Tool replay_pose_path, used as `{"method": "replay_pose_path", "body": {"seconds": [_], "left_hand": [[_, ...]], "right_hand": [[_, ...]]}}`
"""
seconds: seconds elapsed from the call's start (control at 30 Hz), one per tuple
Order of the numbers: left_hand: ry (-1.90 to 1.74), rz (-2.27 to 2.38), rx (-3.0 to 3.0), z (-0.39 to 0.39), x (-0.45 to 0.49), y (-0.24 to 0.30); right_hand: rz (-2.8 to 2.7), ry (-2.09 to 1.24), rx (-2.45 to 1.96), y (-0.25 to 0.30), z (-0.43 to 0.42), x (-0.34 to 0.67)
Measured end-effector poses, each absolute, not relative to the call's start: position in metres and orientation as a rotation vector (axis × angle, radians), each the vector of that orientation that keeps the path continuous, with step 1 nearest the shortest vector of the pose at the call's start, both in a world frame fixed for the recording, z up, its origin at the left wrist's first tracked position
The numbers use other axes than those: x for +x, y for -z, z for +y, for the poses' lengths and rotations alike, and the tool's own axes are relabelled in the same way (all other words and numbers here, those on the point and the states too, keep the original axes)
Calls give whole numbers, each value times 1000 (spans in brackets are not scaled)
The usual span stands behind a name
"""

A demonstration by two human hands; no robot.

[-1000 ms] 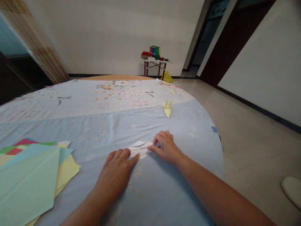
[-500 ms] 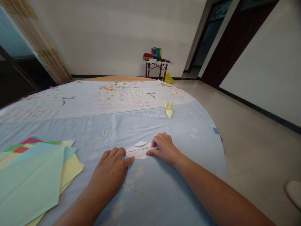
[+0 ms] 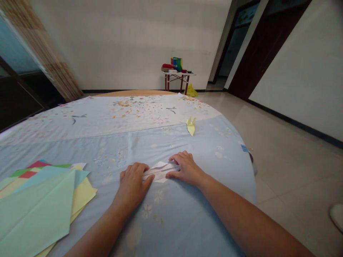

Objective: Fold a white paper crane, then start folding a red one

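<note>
1. The folded white paper (image 3: pixel 160 172) lies in front of you on the worktop (image 3: pixel 134 92), over its flowered cloth (image 3: pixel 187 221).
2. At its left end, your left hand (image 3: pixel 133 181) holds it, thumb on the near side and fingers on the far side, likely so it cannot slide.
3. At its right end, your right hand (image 3: pixel 188 169) holds it between narrowly parted thumb and fingers, presumably to steady the folds.
4. Beyond the white paper, slightly right, sits a folded yellow paper (image 3: pixel 191 128), two points facing away; perhaps set there out of your hands' way.
5. Left of the white paper, coloured sheets (image 3: pixel 40 210) overlap loosely, probably for easy reach.
6. Far beyond it, a small table (image 3: pixel 178 74) bears a multicoloured bag (image 3: pixel 177 64); its lettering is too small to read, and you'll find no other legible label.
</note>
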State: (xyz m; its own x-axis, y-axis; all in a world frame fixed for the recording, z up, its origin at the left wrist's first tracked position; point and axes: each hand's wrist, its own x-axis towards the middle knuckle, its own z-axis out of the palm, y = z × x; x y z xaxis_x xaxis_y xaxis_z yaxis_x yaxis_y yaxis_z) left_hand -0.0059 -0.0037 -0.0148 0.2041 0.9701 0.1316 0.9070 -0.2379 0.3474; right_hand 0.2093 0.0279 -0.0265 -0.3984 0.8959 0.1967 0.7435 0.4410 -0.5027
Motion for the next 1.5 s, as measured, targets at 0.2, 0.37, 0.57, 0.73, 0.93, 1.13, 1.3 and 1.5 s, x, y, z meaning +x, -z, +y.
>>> {"method": "replay_pose_path", "body": {"seconds": [0.2,0.37,0.57,0.73,0.93,1.13,1.3,1.5], "left_hand": [[-637,1637,1936,-4,-5,4],[-863,1528,2247,-7,-9,3],[-624,1365,2708,-10,-10,2],[-318,1308,2734,-16,-7,1],[-265,1317,2633,-24,-9,-5],[-281,1271,2614,-25,-8,-9],[-292,1265,2664,-23,-5,-6],[-130,1254,2748,-25,1,-6]], "right_hand": [[-2121,-497,-1083,25,30,213],[-2079,-416,-890,18,28,212],[-2241,-232,-920,21,25,217],[-2460,-311,-896,18,17,220],[-2532,-405,-929,12,8,223],[-2581,-432,-822,7,8,220],[-2619,-453,-743,7,8,218],[-2644,-441,-766,9,9,219]]}}
